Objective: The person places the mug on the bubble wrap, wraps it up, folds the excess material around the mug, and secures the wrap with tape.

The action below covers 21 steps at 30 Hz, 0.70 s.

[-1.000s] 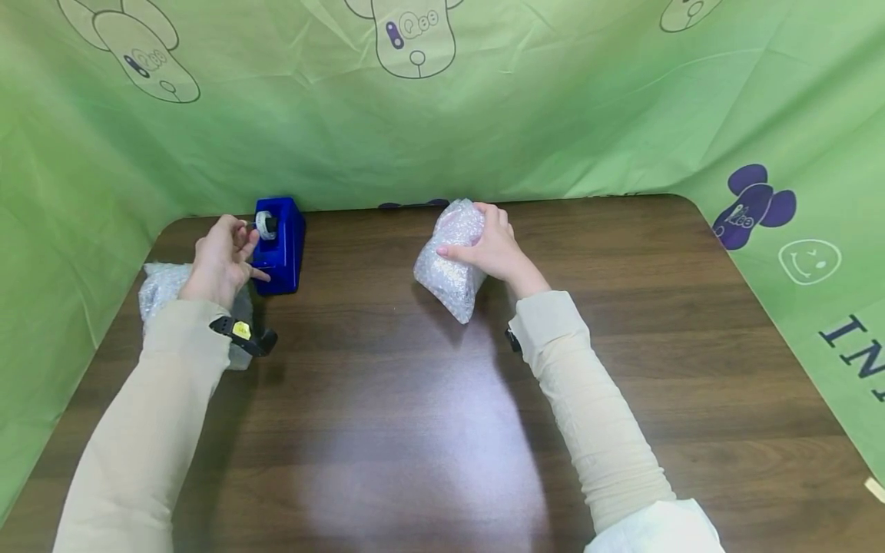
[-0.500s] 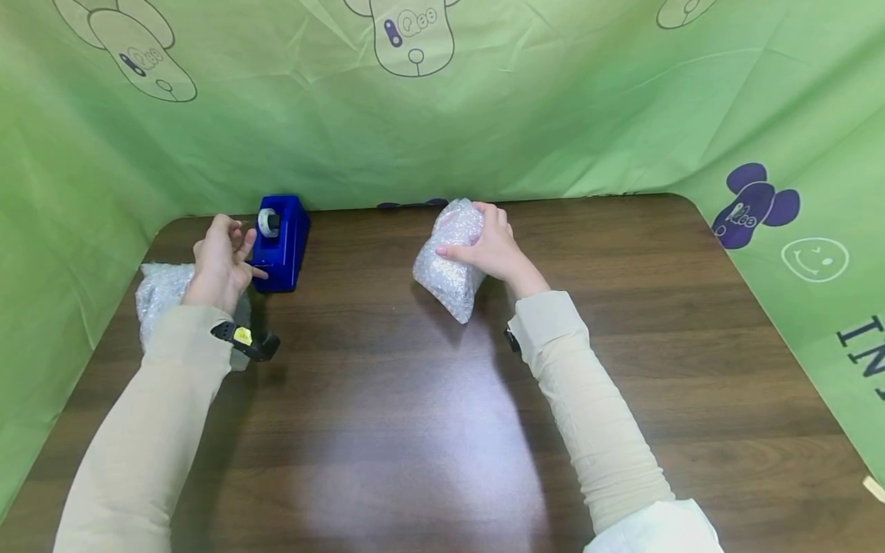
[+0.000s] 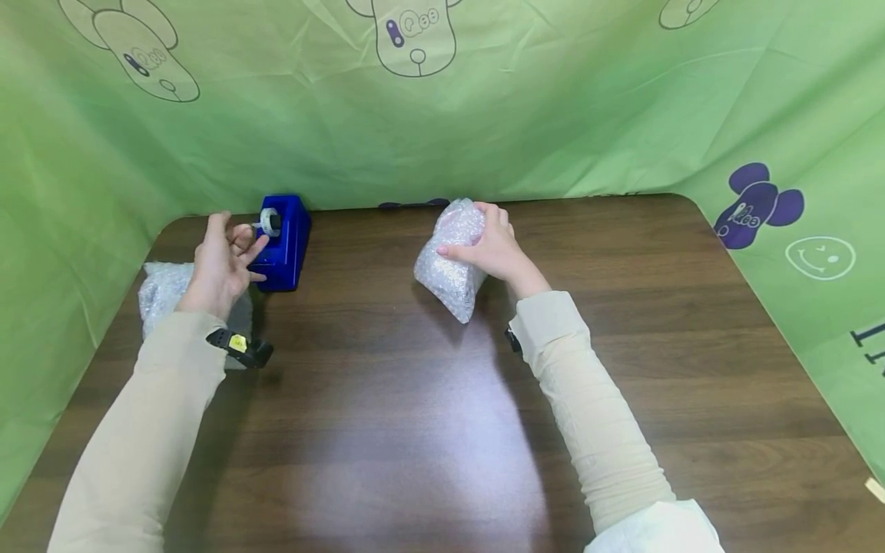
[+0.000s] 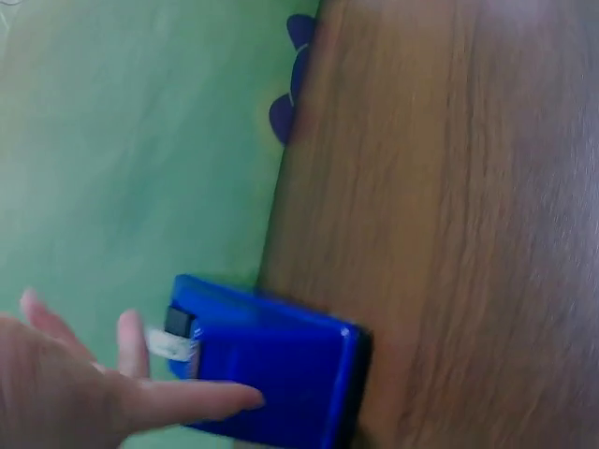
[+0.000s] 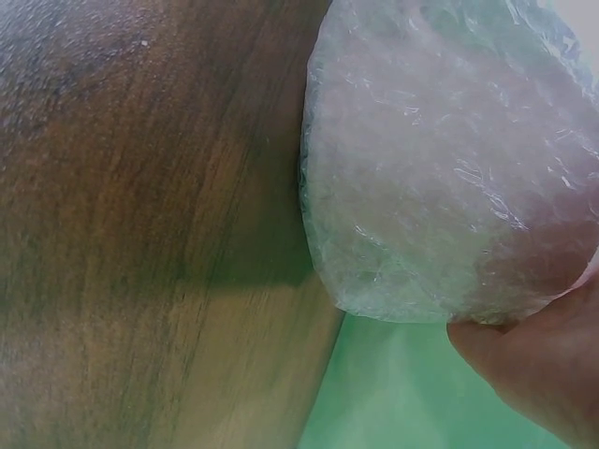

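In the head view, my right hand (image 3: 491,246) grips a bundle of bubble wrap (image 3: 451,257) on the table, thumb on its near face and fingers around its far side. The right wrist view shows the clear wrap (image 5: 430,178) and part of that hand. My left hand (image 3: 224,265) is beside a blue tape dispenser (image 3: 290,246). A short whitish strip of tape (image 4: 170,345) reaches from the roll to its fingertips, while one digit lies straight across the dispenser. Whether the fingers pinch the tape is unclear.
Under and behind my left forearm lies more bubble wrap (image 3: 162,296), partly hidden. The brown wooden table (image 3: 387,430) meets a green printed curtain (image 3: 553,115) at the back and both sides.
The tape dispenser has shifted slightly to the right and back. My left fingers have spread, and a bit of tape again stands out from the roll. My right hand stays on the bundle.
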Available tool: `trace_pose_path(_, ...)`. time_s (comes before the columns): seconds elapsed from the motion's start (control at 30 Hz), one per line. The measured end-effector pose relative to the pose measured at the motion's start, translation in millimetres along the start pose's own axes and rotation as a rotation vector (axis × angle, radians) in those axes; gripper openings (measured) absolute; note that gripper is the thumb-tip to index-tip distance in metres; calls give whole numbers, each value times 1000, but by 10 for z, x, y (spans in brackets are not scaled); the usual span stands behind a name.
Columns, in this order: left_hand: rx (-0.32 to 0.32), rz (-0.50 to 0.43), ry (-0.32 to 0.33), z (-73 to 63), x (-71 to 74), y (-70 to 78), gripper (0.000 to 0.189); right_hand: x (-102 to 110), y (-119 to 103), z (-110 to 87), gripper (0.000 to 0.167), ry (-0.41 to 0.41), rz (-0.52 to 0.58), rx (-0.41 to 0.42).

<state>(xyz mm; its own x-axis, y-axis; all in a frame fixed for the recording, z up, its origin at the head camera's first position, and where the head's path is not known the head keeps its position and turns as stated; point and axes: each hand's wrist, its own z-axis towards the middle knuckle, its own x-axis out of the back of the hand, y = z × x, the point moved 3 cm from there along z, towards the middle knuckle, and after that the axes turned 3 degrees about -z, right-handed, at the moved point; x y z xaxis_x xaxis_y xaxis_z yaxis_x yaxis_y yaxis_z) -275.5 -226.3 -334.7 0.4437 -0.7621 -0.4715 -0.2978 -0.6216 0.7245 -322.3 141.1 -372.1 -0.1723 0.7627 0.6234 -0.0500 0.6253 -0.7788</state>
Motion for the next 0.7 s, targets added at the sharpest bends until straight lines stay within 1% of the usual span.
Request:
trace_pose_path(0.07,19,125,-16,-19,18,29,38,-2,-2,0,102,2,0,-1)
trace_pose_path(0.13,35,238,-19,-28,34,58,31,-3,-2,-1,102,4,2,-2)
trace_pose_path(0.2,51,334,-19,-25,49,90,26,-4,-1,-3,102,5,5,-3)
trace_pose_path(0.27,66,429,-24,-14,52,110,30,3,1,-2,102,7,7,-4)
trace_pose_path(0.3,72,451,-19,-6,51,118,29,4,1,-2,102,7,9,-5)
trace_pose_path(0.4,43,575,1,2,44,142,23,3,0,-7,101,5,14,-8)
trace_pose_path(0.47,54,574,0,9,29,148,20,2,0,-8,101,4,15,-10)
trace_pose_path(0.53,74,547,-18,14,17,146,26,3,1,-11,101,6,16,-9)
trace_pose_path(0.6,111,487,-39,24,13,133,32,0,6,-6,102,8,13,-5)
trace_pose_path(0.63,125,464,-41,33,13,127,30,-1,7,-4,102,9,12,-3)
trace_pose_path(0.7,125,465,-43,42,14,119,18,-2,8,1,102,10,10,1)
